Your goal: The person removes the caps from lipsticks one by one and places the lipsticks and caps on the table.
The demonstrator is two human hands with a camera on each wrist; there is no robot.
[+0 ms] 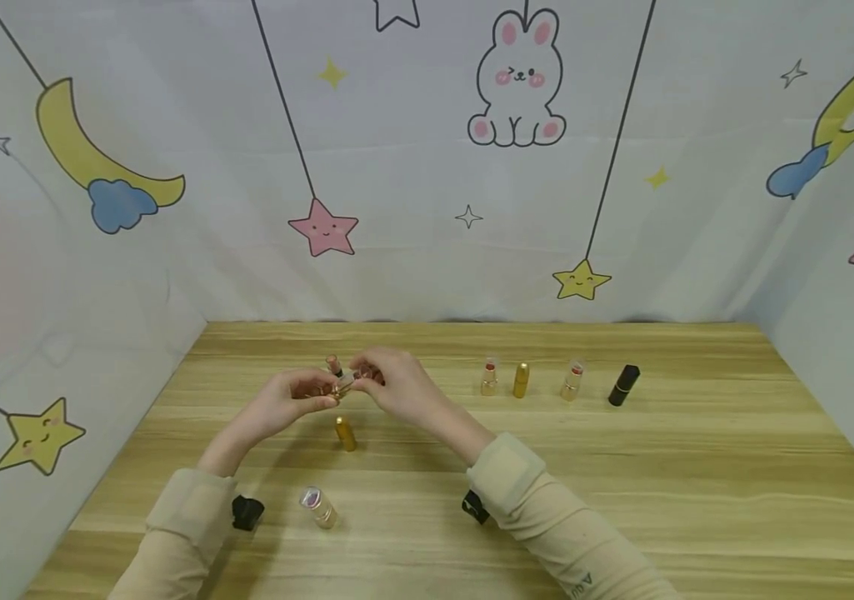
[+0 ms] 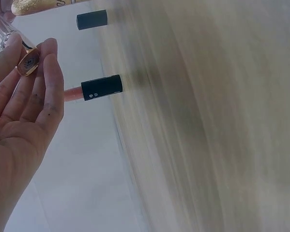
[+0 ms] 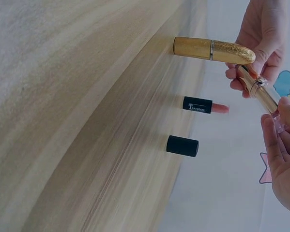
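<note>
Above the left part of the table, my two hands hold one gold lipstick with a clear cap (image 3: pixel 259 92) between them. My left hand (image 1: pixel 280 406) pinches its gold base, which shows between thumb and fingers in the left wrist view. My right hand (image 1: pixel 400 385) grips the clear-capped end. Just behind the hands stands an uncapped black lipstick (image 3: pixel 198 105) with a pink bullet. A separate black cap (image 3: pixel 182 146) stands beside it. Nearer to me is an upright closed gold lipstick (image 1: pixel 346 434).
Another clear-capped gold lipstick (image 1: pixel 319 507) stands near the front left. Farther right is a row: a clear-capped lipstick (image 1: pixel 489 379), a gold one (image 1: pixel 521 380), a second clear-capped one (image 1: pixel 572 382) and a black one (image 1: pixel 624 385). A printed curtain (image 1: pixel 412 275) hangs behind the wooden table (image 1: pixel 696 483).
</note>
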